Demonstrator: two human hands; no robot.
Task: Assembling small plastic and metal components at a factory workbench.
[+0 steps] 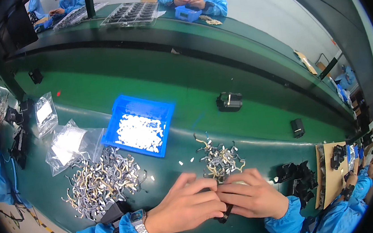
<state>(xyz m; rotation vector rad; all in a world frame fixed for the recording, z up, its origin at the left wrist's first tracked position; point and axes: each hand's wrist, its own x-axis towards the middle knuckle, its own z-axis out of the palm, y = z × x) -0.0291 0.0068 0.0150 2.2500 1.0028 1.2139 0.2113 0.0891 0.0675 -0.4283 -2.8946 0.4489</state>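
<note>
Both hands are meeting low over the dark green worktop (262,152), and the fingers of the left hand (188,206) and right hand (254,195) are gripping a small black plastic part (225,215) between them. It's sitting just on the near side of a small heap of grey and cream wires with white connectors (221,158); the hands are hiding most of it, so I cannot tell the exact fingertip contact. Good handling here is calling for one hand steadying, the other making small, light moves, with no stray wire being trapped.

Now the edges! A larger heap of grey and cream leads (105,182) is spreading near the left wrist's silver metal watch (140,225), where strands could be snagging. The blue rectangular plastic bin (169,122) is standing beyond, its wall bounding that side. Rightward, black moulded plastic housings (298,177) are crowding the swing; the lane between the heaps is offering easier passage, with loose white pieces (192,159) lying there.
</note>
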